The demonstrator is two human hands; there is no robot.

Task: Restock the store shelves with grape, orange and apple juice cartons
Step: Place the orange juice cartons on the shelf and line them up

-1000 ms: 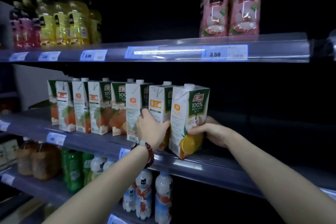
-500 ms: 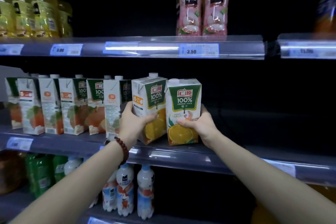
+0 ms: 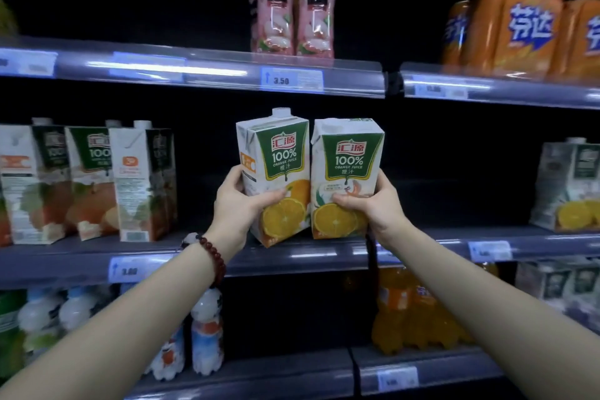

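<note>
Two orange juice cartons are held side by side just above the front edge of the middle shelf point(image 3: 292, 258). My left hand point(image 3: 238, 204) grips the left orange carton point(image 3: 279, 172), which tilts a little to the left. My right hand point(image 3: 373, 204) grips the right orange carton point(image 3: 347, 169), thumb across its front. A row of apple juice cartons point(image 3: 97, 185) stands on the same shelf at the left. Another orange juice carton point(image 3: 571, 185) stands on the neighbouring shelf section at the far right.
The top shelf point(image 3: 227, 75) carries two pink bottles point(image 3: 292, 10) and, to the right, orange soda packs point(image 3: 519, 29). Below are white bottles point(image 3: 204, 334) and orange soda bottles point(image 3: 418, 312). A dark gap lies on the middle shelf behind and right of the held cartons.
Both hands have carried the two orange cartons to the right, away from the apple carton row, and turned their fronts toward me. The view has shifted right too.
</note>
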